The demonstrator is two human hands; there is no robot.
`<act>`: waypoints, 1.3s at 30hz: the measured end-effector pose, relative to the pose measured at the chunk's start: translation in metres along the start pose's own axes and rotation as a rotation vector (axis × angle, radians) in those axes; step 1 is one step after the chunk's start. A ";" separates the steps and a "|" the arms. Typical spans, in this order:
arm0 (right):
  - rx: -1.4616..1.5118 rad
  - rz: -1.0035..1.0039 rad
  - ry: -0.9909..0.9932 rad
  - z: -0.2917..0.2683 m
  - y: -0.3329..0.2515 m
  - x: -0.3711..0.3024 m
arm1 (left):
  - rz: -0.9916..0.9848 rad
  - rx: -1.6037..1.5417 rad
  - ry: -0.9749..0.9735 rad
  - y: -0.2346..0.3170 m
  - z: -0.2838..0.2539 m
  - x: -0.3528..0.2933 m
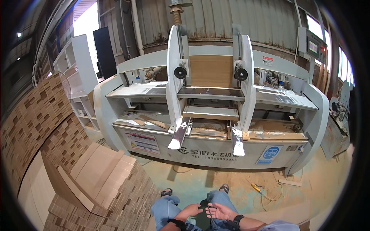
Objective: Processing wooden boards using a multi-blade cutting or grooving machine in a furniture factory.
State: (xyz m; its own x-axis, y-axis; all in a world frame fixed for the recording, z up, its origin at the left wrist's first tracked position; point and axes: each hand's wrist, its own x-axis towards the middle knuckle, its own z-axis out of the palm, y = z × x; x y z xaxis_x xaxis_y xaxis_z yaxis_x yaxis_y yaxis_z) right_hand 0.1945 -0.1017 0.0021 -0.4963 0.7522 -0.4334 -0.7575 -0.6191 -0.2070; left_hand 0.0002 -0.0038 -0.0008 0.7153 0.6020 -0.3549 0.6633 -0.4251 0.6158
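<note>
My left hand (192,210) is above my lap, its fingers pointing toward my right hand. It looks empty, with the fingers loosely stretched. Facing it, a short gap away, my right hand (221,211) is turned palm up with the fingers apart. A thin dark line runs by its fingertips; I cannot make out what it is. Both wrists wear dark bands. Neither hand touches the large grey-white woodworking machine (177,156) in front of me. Two upright white plates (248,88) with black handwheels (241,74) flank a brown board (211,71) at its middle.
To the left, tall stacks of brown wood boards (115,181) rise close to my legs. A white shelf unit (79,73) stands behind them. A yellow-handled tool (256,187) with a hose and a wood strip (290,183) lie on the floor at right. A control panel (313,47) hangs at far right.
</note>
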 end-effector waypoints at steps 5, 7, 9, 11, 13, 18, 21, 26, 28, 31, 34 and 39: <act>-0.021 0.003 0.013 -0.001 0.001 0.001 | 0.023 0.022 0.007 -0.006 0.006 0.002; -0.022 0.004 0.013 0.000 0.001 0.000 | 0.029 0.030 -0.010 -0.009 0.007 0.005; -0.041 0.006 0.021 0.001 0.001 0.000 | 0.035 0.038 -0.029 -0.012 0.009 0.007; -0.051 0.011 0.013 -0.002 0.000 0.000 | 0.029 0.028 -0.037 -0.014 0.012 0.009; -0.062 0.019 0.005 -0.001 0.000 0.001 | 0.031 0.026 -0.029 -0.017 0.015 0.009; -0.068 0.011 0.035 -0.001 0.000 0.001 | 0.029 0.044 -0.040 -0.015 0.012 0.009; -0.068 0.009 0.032 -0.003 0.001 0.001 | 0.033 0.058 -0.053 -0.010 0.008 0.007; -0.056 0.007 0.000 -0.004 0.002 0.003 | 0.022 0.049 -0.025 -0.012 0.009 0.006; -0.038 0.004 -0.013 -0.005 0.002 0.003 | 0.014 0.041 -0.031 -0.010 0.008 0.005; -0.030 -0.007 0.013 -0.007 0.001 0.002 | 0.016 0.043 -0.046 0.000 0.001 0.003; -0.057 0.005 0.003 -0.005 0.001 0.003 | 0.026 0.049 -0.040 -0.003 0.001 0.001; -0.005 0.001 -0.032 -0.005 0.001 0.001 | 0.040 0.038 -0.034 -0.006 0.003 0.003</act>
State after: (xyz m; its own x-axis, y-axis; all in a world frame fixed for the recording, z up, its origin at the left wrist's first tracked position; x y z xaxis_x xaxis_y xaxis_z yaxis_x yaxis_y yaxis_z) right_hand 0.1952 -0.1023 -0.0028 -0.5101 0.7585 -0.4055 -0.7552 -0.6206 -0.2110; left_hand -0.0013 -0.0018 -0.0076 0.7481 0.5611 -0.3544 0.6415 -0.4744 0.6029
